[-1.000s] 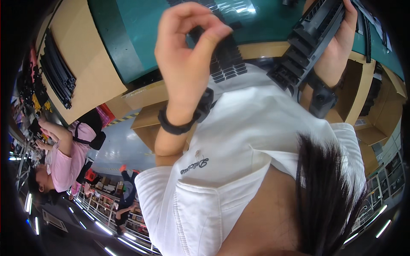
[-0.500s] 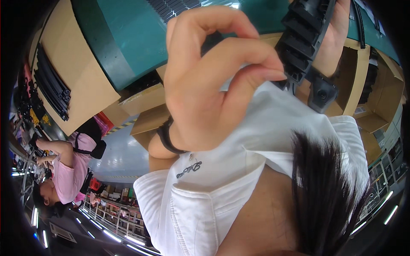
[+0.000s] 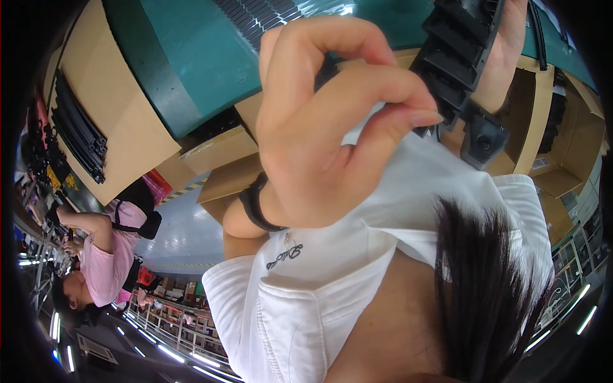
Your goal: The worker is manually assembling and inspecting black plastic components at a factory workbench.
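My right hand (image 3: 504,64), at the upper right, is closed round a black louvred plastic part (image 3: 456,48) that looks like an air vent. Most of its fingers are hidden behind the part. A small black camera-like device (image 3: 486,142) sits by that wrist. In the middle, my left hand (image 3: 338,127) is bent, with thumb and forefinger pinched together right beside the part's lower left edge. What the pinch holds, if anything, cannot be made out. A dark band (image 3: 255,203) circles the left wrist.
A green table (image 3: 191,51) carries rows of dark strips (image 3: 262,16). At left, curved black strips (image 3: 80,127) lie on cardboard (image 3: 128,108). Open cardboard boxes (image 3: 568,169) stand at right, another box (image 3: 223,182) below the table. A person in pink (image 3: 108,255) works at far left.
My left hand has shifted slightly right, its pinched fingertips closer over the part's lower edge. The part has barely moved in my right hand.
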The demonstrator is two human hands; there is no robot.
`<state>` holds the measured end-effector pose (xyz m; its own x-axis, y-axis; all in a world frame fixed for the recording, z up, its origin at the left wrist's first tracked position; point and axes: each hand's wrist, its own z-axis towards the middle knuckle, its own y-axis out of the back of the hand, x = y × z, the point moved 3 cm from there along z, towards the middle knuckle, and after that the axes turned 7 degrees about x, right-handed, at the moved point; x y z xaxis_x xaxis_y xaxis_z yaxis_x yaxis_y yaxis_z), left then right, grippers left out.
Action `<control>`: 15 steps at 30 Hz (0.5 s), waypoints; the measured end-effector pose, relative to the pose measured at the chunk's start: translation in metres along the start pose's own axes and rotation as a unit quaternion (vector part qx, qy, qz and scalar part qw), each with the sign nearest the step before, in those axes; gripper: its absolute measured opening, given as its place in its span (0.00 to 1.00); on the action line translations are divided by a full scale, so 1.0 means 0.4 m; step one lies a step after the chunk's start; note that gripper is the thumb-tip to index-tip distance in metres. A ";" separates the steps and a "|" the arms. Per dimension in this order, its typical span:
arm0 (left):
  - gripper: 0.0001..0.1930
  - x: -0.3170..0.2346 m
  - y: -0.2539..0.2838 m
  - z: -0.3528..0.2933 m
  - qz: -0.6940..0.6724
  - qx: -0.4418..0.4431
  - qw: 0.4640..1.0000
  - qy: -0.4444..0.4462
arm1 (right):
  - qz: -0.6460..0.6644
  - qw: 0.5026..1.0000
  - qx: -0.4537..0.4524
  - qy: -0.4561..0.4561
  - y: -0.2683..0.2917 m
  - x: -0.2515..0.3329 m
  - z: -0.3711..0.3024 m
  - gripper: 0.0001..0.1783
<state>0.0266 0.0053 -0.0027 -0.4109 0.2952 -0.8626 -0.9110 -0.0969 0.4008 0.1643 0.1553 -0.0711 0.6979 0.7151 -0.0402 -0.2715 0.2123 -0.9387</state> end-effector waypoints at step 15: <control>0.19 -0.018 0.015 0.015 0.142 -0.040 0.982 -0.117 | 0.104 0.993 -0.056 -0.013 -0.015 -0.006 0.012 0.08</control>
<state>0.0242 0.0083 0.0079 -0.6383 0.4554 -0.6206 -0.7642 -0.2784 0.5818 0.1608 0.1555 -0.0638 0.6173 0.7524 -0.2298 -0.3316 -0.0161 -0.9433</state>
